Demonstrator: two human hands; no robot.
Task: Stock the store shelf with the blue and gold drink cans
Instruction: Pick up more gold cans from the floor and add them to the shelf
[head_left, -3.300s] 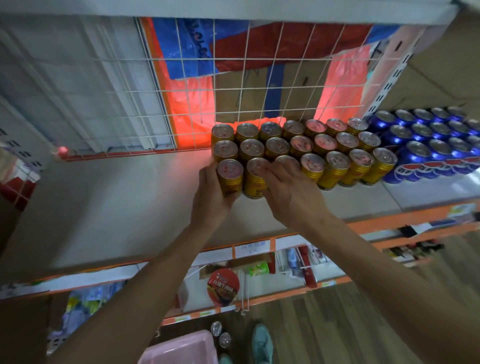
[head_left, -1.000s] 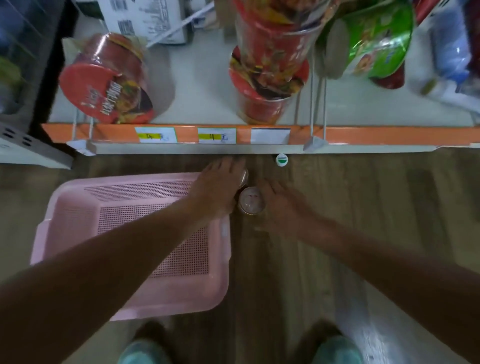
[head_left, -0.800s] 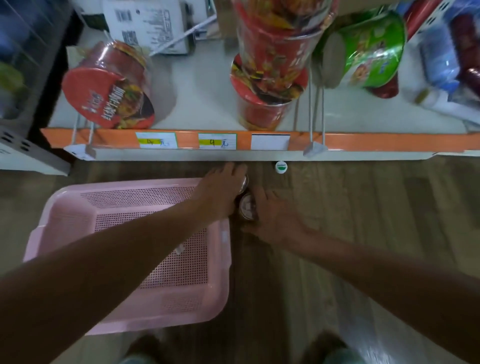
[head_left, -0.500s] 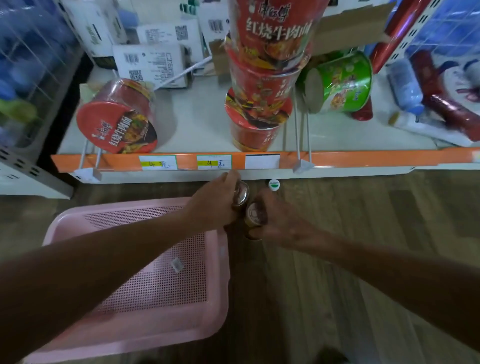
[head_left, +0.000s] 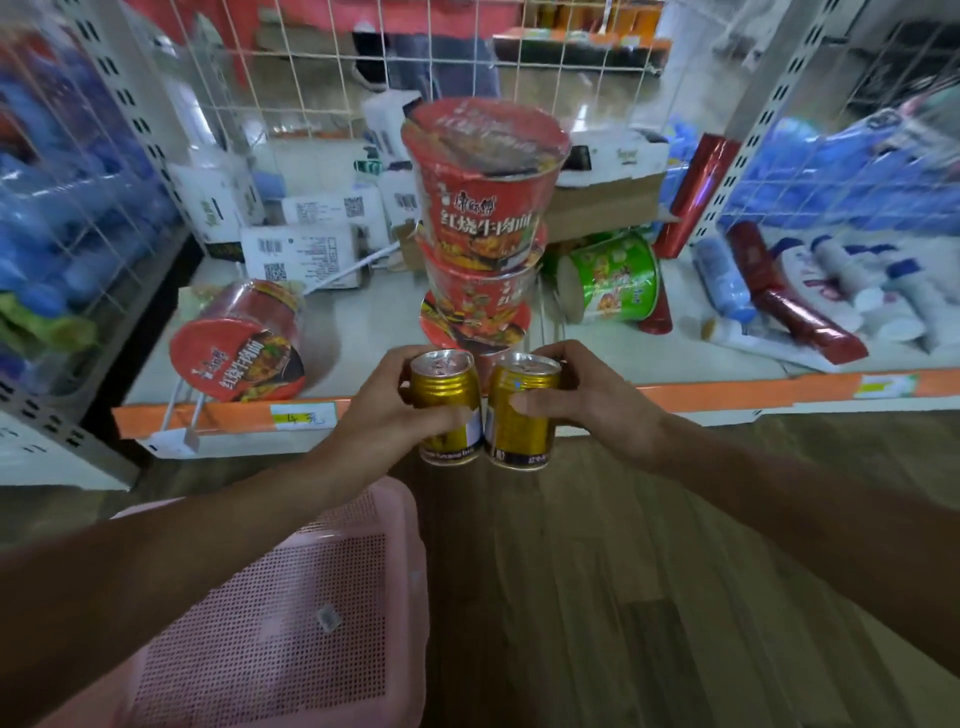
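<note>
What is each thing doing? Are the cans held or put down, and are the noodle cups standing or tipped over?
Left gold can: upright, held in the left hand.
Right gold can: upright, held in the right hand.
Stacked red noodle cups: standing upright on the shelf.
Red noodle cup on the left: lying on its side.
Green noodle cup: lying on its side.
Pink basket: on the floor.

The top noodle cup (head_left: 485, 197) reads 红烧牛肉面; the shelf-edge price tag (head_left: 303, 415) reads 4元.

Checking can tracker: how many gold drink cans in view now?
2. Gold metal drink can in the left hand, second gold can in the right hand, side by side. None seen elsewhere.
</note>
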